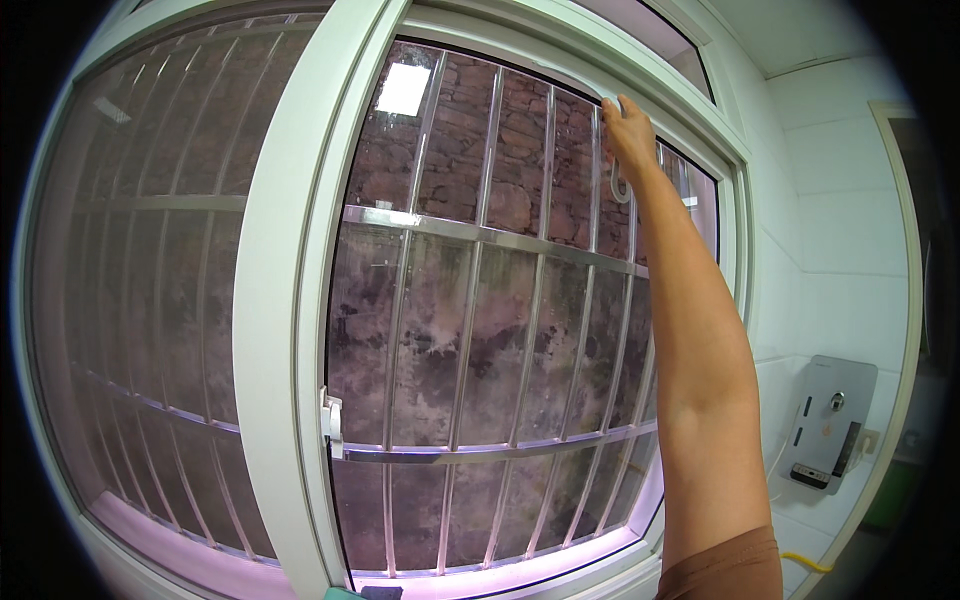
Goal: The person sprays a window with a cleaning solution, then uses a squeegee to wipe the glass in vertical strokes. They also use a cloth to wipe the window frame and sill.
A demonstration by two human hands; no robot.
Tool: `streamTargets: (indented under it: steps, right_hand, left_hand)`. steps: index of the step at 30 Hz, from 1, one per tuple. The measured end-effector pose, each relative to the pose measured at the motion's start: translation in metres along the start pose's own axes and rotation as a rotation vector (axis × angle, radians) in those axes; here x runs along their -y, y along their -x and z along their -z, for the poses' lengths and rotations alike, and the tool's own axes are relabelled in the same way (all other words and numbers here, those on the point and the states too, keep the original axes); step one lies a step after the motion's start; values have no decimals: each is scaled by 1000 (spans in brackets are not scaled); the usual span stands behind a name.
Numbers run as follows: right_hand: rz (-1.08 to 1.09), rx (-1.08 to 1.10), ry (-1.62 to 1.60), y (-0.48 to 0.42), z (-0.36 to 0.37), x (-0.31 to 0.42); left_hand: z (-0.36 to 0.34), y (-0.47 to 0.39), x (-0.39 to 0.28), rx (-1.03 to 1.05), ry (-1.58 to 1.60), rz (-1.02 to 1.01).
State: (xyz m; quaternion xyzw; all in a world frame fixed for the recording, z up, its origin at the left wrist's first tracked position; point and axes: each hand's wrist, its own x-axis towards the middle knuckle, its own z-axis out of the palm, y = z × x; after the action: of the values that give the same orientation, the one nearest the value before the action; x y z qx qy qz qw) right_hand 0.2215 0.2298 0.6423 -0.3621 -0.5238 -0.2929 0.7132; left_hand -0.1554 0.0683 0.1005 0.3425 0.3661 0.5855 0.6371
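My right hand (628, 135) is raised to the upper right of a sliding window's glass pane (495, 330), close to the top rail of its white frame (274, 300). The fingers are closed around a pale tool whose curved loop end (619, 187) sticks out below the hand. The hand and wrist hide most of this tool, so its kind is unclear. My left hand is out of view. A white window latch (331, 424) sits on the left edge of the pane.
Metal security bars (536, 345) stand outside the glass, before a stone wall (510, 172). A grey wall-mounted appliance (829, 424) hangs on the tiled wall at right, beside a doorway. A teal object (343, 594) and a dark one (382, 592) show at the bottom edge.
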Motion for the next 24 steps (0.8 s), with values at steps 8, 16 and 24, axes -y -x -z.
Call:
streamTargets:
  steps: [8,16,24]
  right_hand:
    - [56,-57,13,-7,-14,-13]
    - [75,-69,36,-2,-19,-11]
    - [-15,334,20,-5,10,0]
  left_hand:
    - [-3,-2,6,-8,9,0]
    - [4,-3,4,9,-2,-3]
    - [-3,-3,-1,-16,-14,0]
